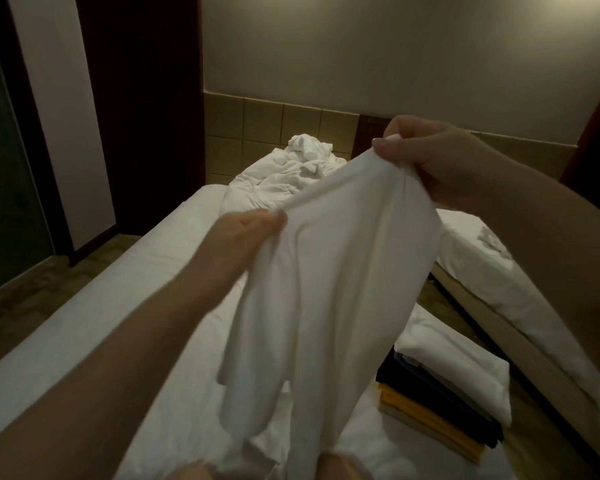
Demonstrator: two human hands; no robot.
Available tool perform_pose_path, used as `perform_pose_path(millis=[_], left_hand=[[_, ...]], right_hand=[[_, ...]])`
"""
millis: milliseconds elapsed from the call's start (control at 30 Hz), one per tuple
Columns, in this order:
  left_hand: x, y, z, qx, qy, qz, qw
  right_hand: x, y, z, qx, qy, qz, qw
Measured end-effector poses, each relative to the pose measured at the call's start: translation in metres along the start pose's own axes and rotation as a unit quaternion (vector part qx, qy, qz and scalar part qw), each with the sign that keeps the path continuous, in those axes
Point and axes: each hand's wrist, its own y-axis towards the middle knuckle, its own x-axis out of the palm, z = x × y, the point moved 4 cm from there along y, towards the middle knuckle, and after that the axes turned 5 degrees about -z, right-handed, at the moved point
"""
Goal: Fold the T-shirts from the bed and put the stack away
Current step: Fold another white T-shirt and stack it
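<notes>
White T-shirt, unfolded, hanging above the bed: upper edge pinched by the left hand at its left corner and by the right hand, raised higher, at its right corner, fingers of both pressed together on the cloth. Stack of folded shirts on the bed's right side: white on top, then black, yellow, tan. Rumpled white bedding at the far end; second bed just beside, on the right.

Dim, warm-toned interior lighting. Brightest area: the wall at upper centre. Upper left and left edge fall into deep shadow. Soft motion blur throughout; wide-angle distortion bends lines near the frame edges.
</notes>
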Motion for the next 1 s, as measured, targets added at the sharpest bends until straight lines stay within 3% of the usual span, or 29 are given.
perform_pose_path(millis=[67, 167, 267, 467, 567, 667, 733, 867, 1000], left_hand=[[-0.013, 0.010, 0.004, -0.054, -0.035, -0.042, 0.997], [-0.009, 0.015, 0.003, 0.004, 0.193, -0.125, 0.973], [-0.006, 0.009, -0.016, 0.045, 0.278, -0.067, 0.957], [-0.004, 0.002, -0.030, 0.056, 0.168, 0.007, 0.984], [-0.003, -0.001, -0.031, 0.087, 0.200, 0.064, 0.974], [0.015, -0.012, -0.041, 0.120, 0.192, 0.057, 0.972], [0.035, -0.020, -0.054, 0.079, 0.143, 0.012, 0.987], [0.068, -0.033, -0.080, -0.079, 0.012, -0.107, 0.991], [0.070, -0.032, -0.084, -0.089, -0.005, -0.075, 0.993]], right_hand=[[-0.003, -0.001, -0.008, -0.033, 0.019, 0.014, 0.999], [-0.001, 0.000, -0.015, -0.058, -0.025, 0.034, 0.997], [0.002, 0.000, -0.015, -0.058, -0.056, 0.042, 0.996], [0.000, -0.007, -0.021, -0.052, -0.084, 0.049, 0.994], [-0.007, -0.009, -0.021, -0.045, -0.062, 0.065, 0.995], [-0.011, -0.010, -0.017, -0.031, -0.072, 0.064, 0.995], [-0.010, -0.010, -0.017, -0.028, -0.081, 0.065, 0.994], [-0.012, -0.010, -0.016, -0.037, -0.074, 0.066, 0.994], [-0.024, -0.013, -0.008, -0.016, -0.081, 0.070, 0.994]])
